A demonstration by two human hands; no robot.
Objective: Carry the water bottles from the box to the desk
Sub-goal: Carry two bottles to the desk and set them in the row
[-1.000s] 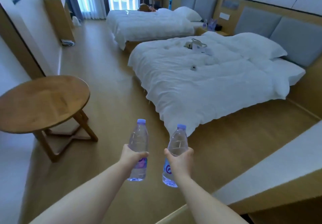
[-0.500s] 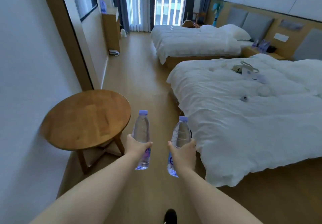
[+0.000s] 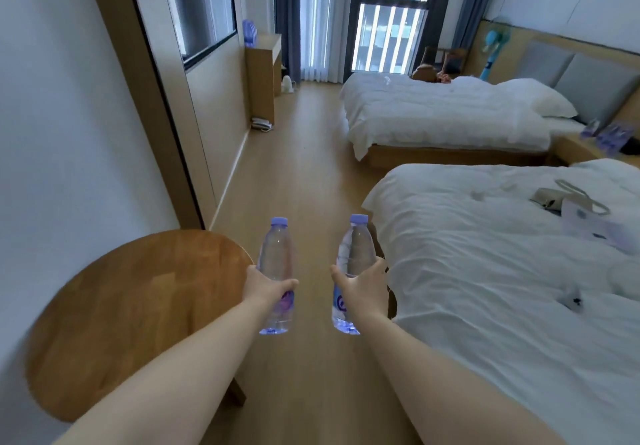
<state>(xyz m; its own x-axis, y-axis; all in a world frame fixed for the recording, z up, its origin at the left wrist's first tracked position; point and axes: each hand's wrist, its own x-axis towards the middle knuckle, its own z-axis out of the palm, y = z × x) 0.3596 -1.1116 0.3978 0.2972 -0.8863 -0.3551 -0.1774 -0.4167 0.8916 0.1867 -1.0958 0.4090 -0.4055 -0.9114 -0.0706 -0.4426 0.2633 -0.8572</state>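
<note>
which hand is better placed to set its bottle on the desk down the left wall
Left, probably. The left hand holds its bottle on the wall side, in line with the desk; the right hand is nearer the bed.

Wooden floor (image 3: 298,154), two white beds (image 3: 433,112), round wooden table (image 3: 138,306), curtained window (image 3: 388,25), white walls (image 3: 52,133)

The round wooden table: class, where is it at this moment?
In the head view the round wooden table sits low on the left against the white wall, just left of the left hand and its bottle.
</note>
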